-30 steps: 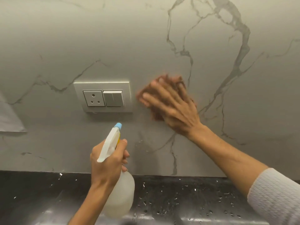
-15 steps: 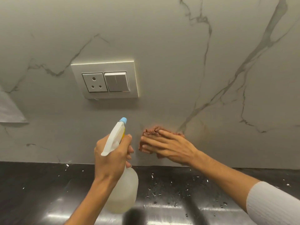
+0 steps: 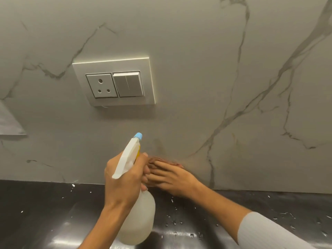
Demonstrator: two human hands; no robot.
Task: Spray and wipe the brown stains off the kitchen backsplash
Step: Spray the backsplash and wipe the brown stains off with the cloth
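Observation:
My left hand [image 3: 124, 182] grips the neck of a translucent white spray bottle [image 3: 138, 221], whose blue nozzle [image 3: 138, 136] points up at the backsplash [image 3: 188, 78]. My right hand [image 3: 172, 178] lies flat against the wall just above the counter, pressing a brown cloth [image 3: 158, 159] of which only the top edge shows. Faint brownish streaks [image 3: 159, 146] remain on the grey marble just above the cloth, and another faint streak [image 3: 236, 142] shows further right.
A white socket-and-switch plate [image 3: 115, 83] sits on the wall above my hands. The black countertop [image 3: 36, 212] below is speckled with water drops. A grey sheet-like edge [image 3: 9, 123] juts in at the far left.
My right hand has slid the cloth down the wall from beside the socket to just above the counter and drawn left, close to my left hand. The bottle has held its place.

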